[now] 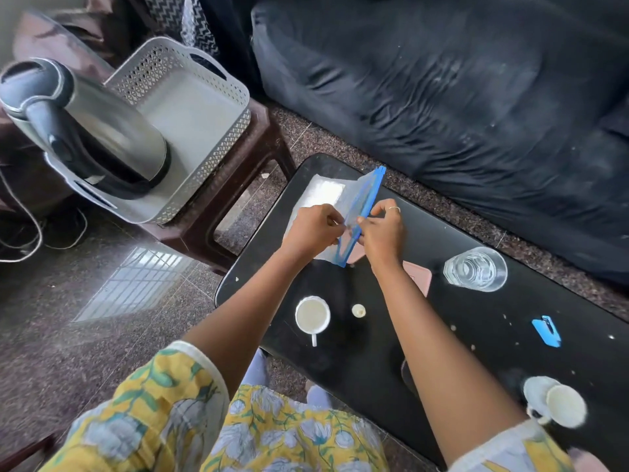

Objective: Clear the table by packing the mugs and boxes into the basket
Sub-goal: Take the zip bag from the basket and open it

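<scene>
1. Here, both hands work at the far-left end of the black table [476,338], on a clear zip bag [326,194] with a blue closing strip.
2. The left hand [311,229] has its fingers curled in and pinching the near edge of the bag's mouth.
3. The right hand [383,229] pinches the blue strip between thumb and fingers from the other side; a thin ring shows on one finger.
4. The bag is tilted up at its open end, and its far part lies flat on the table with something white inside.
5. A white mug [312,316] stands upright near the table's left edge, between the two forearms, its handle pointing toward the person; its inside looks pale cream.
6. A second white mug [558,401] lies on its side at the near-right end of the table, its mouth facing the camera.
7. The grey-white basket [223,144] has perforated walls and cut-out handles. It sits on a brown stool [262,127] just beside the table's far-left corner, apart from both mugs.
8. A steel kettle [112,131] with a black handle lies in the basket's left half.
9. A pink flat object [420,277] lies partly under the right wrist; what it is cannot be told.
10. A clear glass [475,269] stands to the right of it, and a blue clip [546,330] lies nearer the person.
</scene>
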